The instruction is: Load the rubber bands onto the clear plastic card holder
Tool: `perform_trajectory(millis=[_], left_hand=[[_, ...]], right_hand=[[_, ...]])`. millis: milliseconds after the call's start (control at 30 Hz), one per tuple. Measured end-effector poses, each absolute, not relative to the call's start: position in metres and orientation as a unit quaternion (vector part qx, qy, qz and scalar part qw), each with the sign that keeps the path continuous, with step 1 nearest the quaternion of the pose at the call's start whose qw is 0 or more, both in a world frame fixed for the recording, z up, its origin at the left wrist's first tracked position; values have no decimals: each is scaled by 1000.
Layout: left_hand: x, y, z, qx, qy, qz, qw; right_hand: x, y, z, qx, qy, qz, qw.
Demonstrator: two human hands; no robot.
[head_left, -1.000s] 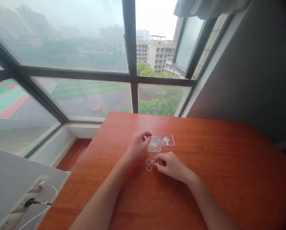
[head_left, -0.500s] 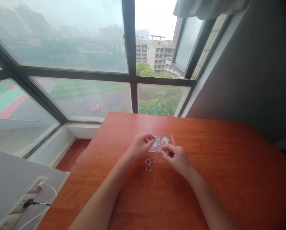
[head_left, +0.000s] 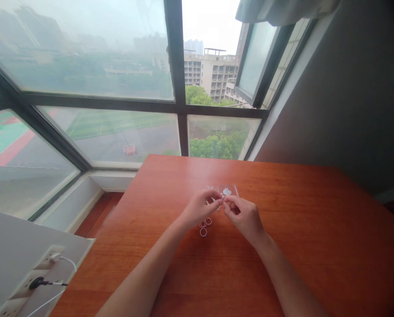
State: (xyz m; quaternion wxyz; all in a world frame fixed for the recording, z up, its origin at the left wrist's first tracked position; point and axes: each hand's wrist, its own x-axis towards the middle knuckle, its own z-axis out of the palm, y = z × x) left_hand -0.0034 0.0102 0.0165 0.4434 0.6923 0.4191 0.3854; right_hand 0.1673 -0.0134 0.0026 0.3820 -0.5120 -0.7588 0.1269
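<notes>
My left hand [head_left: 201, 206] and my right hand [head_left: 245, 215] meet fingertip to fingertip above the table. Both are closed in a pinch; whatever sits between their tips is too small to make out. Behind and beneath the fingers lies a clear, flat plastic case [head_left: 236, 191], partly covered by my hands, with a whitish shape [head_left: 227, 192] showing in it. Several thin pale rings [head_left: 203, 232] rest on the wood just nearer to me, below my left hand, some of them overlapping.
The reddish-brown wooden table [head_left: 302, 229] stretches wide to the right. Windows with dark frames [head_left: 180, 108] rise behind it. At the lower left, a wall has sockets [head_left: 28, 281] with a black plug [head_left: 37, 282] and white cables.
My hands were apart over the case; my left hand has moved right and my right hand slightly up, so their fingertips now meet. The rings lie as before.
</notes>
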Motion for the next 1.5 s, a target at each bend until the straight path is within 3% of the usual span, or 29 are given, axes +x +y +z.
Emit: perform_trajectory(millis=[300, 433, 933, 1267, 1500], left_hand=[[-16, 22, 11, 732, 499, 408, 219], [-15, 26, 6, 751, 511, 385, 164], [-35, 32, 2, 745, 515, 390, 167], [-42, 33, 4, 732, 519, 403, 179], [-38, 31, 6, 739, 517, 391, 184]], right_hand=[[167, -11, -3, -501, -780, 124, 354], [165, -11, -6, -482, -800, 122, 336], [166, -14, -3, -479, -822, 152, 267], [150, -25, 1, -433, -863, 215, 149], [149, -24, -3, -449, -861, 203, 122]])
